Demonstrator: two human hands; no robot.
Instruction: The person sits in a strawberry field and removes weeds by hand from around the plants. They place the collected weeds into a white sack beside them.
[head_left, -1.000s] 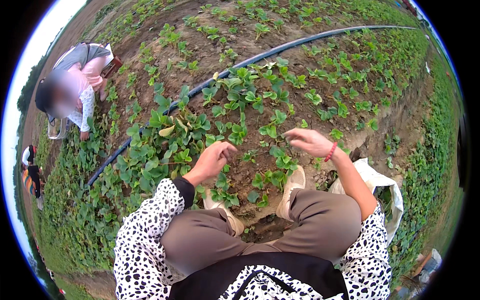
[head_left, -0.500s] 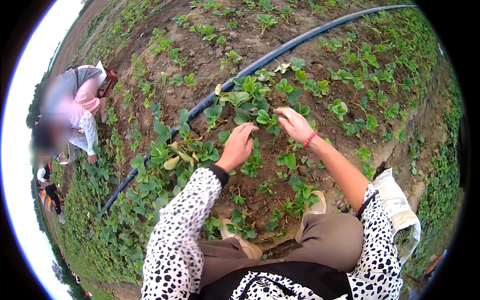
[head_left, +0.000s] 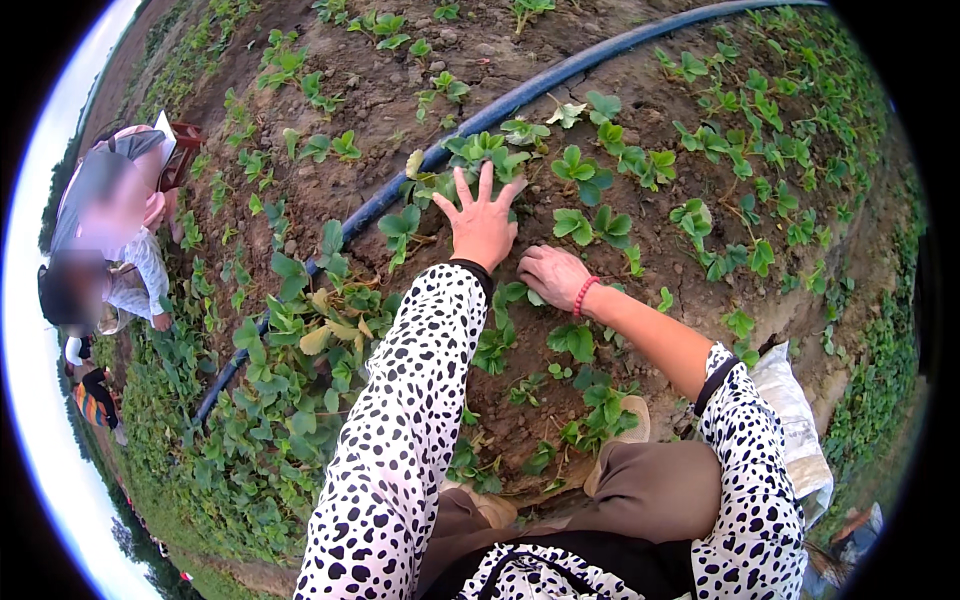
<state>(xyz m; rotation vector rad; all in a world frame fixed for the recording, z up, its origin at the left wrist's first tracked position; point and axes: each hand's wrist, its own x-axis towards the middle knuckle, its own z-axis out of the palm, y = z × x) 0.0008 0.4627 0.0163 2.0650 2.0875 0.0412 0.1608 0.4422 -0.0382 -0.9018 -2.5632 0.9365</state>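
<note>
My left hand (head_left: 482, 228) is open, fingers spread over the leaves of a strawberry plant (head_left: 478, 152) beside the hose. Close by on the right, my right hand (head_left: 553, 276), with a red beaded bracelet (head_left: 585, 296) at the wrist, is down at the soil. Its fingers curl under, and whatever they hold is hidden beneath them. A leafy strawberry plant (head_left: 502, 305) grows just below the two hands. Another small plant (head_left: 594, 226) stands to the upper right of my right hand.
A dark blue hose (head_left: 540, 85) curves across the bed. A white sack (head_left: 790, 415) lies by my right knee. Yellowed leaves (head_left: 318, 338) show among dense plants on the left. Farther left, a person (head_left: 110, 220) bends beside a reddish crate (head_left: 180, 155).
My left hand has moved up and forward onto the leaves, its fingers spreading. My right hand has drawn back and down to the soil, and its fingers have curled.
</note>
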